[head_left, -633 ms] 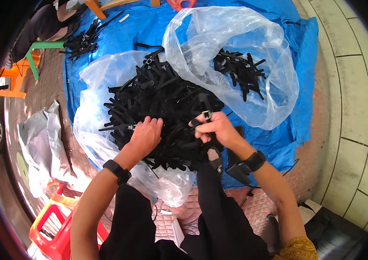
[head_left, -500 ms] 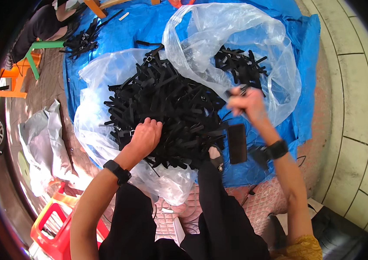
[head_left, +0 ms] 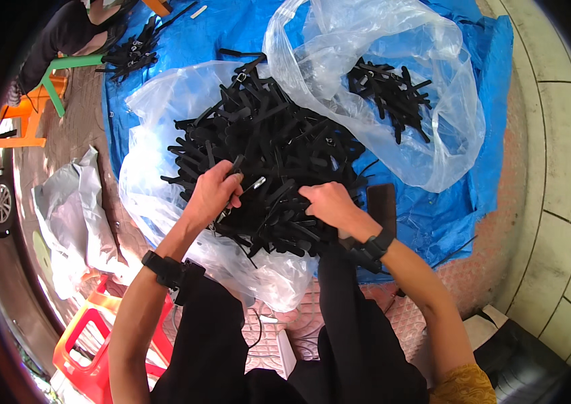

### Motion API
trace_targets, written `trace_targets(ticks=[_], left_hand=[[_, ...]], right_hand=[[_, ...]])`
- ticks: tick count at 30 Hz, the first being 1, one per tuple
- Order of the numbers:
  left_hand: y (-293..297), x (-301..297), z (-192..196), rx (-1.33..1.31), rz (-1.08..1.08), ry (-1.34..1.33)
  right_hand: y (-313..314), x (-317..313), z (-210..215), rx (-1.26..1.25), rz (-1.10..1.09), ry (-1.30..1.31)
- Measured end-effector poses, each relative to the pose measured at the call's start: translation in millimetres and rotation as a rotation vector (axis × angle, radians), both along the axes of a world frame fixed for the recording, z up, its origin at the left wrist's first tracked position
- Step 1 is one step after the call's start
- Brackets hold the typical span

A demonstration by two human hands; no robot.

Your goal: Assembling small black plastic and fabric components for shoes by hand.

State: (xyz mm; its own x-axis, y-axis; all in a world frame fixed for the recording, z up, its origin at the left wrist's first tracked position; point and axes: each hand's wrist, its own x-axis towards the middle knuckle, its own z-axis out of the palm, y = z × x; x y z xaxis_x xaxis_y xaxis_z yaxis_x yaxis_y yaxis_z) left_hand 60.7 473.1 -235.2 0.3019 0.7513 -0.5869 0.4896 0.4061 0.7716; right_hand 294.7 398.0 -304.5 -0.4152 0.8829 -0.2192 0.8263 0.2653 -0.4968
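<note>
Our left hand (head_left: 212,192), grip closed on a black strap (head_left: 238,176), and our right hand (head_left: 329,202), grip pressed narrow into the strap pile (head_left: 265,155), work mid-tarp (head_left: 231,34); a clear bag (head_left: 379,87) holds sorted straps at the tarp's far right.

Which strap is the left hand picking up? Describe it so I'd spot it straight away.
Start at the blue tarp and find the big heap of black straps on clear plastic in front of the person. At the heap's near left edge the left hand pinches one strap. Unlike its neighbours, it is lifted off the heap, with a shiny metal buckle beside the fingers.
</note>
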Motion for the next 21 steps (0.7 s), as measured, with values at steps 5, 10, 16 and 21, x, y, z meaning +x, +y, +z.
trace_targets(ticks=[5,10,16,21], left_hand=[[-2,6,8,-0.239,0.089,-0.122],[-20,22,3,-0.116,-0.179,0.051],[-24,16,-9,-0.221,-0.058,0.048],[-17,18,-15,-0.362,0.125,-0.107]], right_hand=[[7,27,53,-0.492,-0.292,0.466],[5,35,62,-0.574,-0.446,0.551],[16,29,30,-0.518,-0.675,0.523],[31,-3,-18,-0.219,-0.434,-0.054]])
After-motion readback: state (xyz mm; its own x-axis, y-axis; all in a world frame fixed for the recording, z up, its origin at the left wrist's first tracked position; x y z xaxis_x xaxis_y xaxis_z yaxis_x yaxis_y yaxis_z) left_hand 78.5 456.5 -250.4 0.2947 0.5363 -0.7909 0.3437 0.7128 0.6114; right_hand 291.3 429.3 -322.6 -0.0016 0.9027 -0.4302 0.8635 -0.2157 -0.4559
